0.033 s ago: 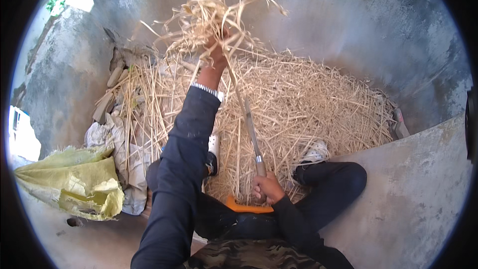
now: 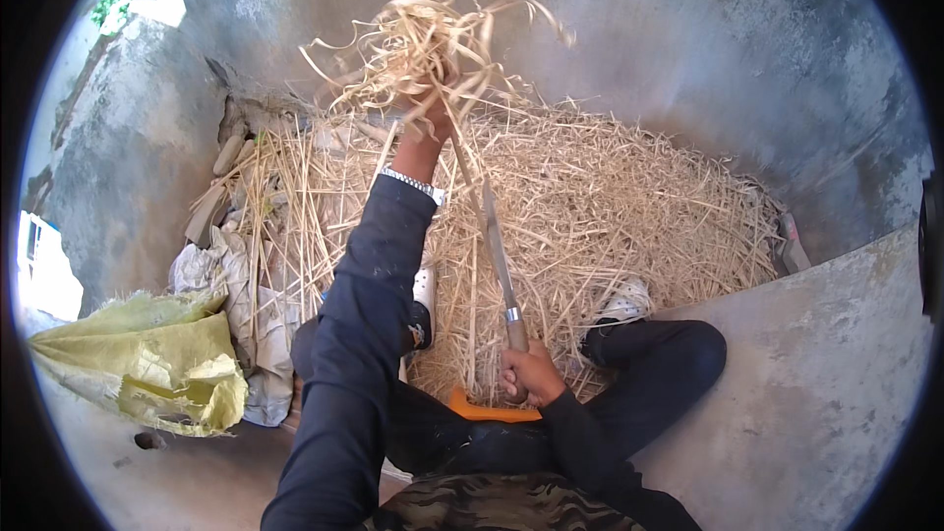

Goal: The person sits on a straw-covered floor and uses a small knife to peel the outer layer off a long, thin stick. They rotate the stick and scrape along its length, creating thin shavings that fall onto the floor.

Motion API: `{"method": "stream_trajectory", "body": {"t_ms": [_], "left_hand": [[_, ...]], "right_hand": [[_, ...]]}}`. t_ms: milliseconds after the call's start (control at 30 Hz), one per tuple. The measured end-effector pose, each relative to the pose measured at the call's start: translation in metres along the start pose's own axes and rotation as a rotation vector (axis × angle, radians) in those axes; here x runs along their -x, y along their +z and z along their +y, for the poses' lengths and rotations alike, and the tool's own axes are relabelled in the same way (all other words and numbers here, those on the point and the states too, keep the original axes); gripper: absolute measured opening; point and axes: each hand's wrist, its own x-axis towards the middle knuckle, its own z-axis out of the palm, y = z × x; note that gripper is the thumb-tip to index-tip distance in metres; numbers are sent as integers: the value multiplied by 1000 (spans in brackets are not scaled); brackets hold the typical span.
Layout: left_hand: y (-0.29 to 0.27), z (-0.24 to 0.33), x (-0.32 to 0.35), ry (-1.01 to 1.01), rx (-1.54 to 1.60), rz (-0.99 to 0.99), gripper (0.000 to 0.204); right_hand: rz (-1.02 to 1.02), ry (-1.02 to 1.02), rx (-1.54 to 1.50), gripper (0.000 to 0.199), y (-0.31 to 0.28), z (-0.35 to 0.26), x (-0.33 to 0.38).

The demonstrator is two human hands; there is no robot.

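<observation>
My left hand (image 2: pixel 431 110) is raised at the far end of my outstretched arm. Its fingers close around a bunch of dry straw (image 2: pixel 418 34), whose curled leaves hide much of the hand. Long stalks run down from the bunch beside the blade of a knife (image 2: pixel 500 256). Low and close to my body, my right hand (image 2: pixel 532 374) grips that knife by its wooden handle, with the long, narrow blade pointing up and away. I cannot tell whether blade and stalks touch.
Loose straw (image 2: pixel 629 206) covers the ground ahead, up to a curved grey wall (image 2: pixel 629 29). At left lie a torn yellow-green woven sack (image 2: pixel 147 354), pale crumpled sacking (image 2: pixel 265 334) and several stones (image 2: pixel 231 152). Something orange (image 2: pixel 492 408) shows between my legs. My white shoes (image 2: pixel 627 300) rest on the straw.
The straw bunch and my left hand have shifted slightly to the right, and the loose leaves hang differently. My right hand and the knife have barely moved.
</observation>
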Motion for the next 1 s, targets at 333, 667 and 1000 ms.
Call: {"method": "stream_trajectory", "body": {"t_ms": [333, 667, 1000], "left_hand": [[2, 4, 14, 8, 1, -4, 26], [-37, 16, 20, -176, 542, -36, 30], [-43, 41, 32, -216, 1063, -342, 34]], "right_hand": [[327, -442, 617, 13, -11, 58, -69], [86, -488, 459, 17, 35, 2, -16], [48, -237, 266, 11, 38, 2, -18]]}}
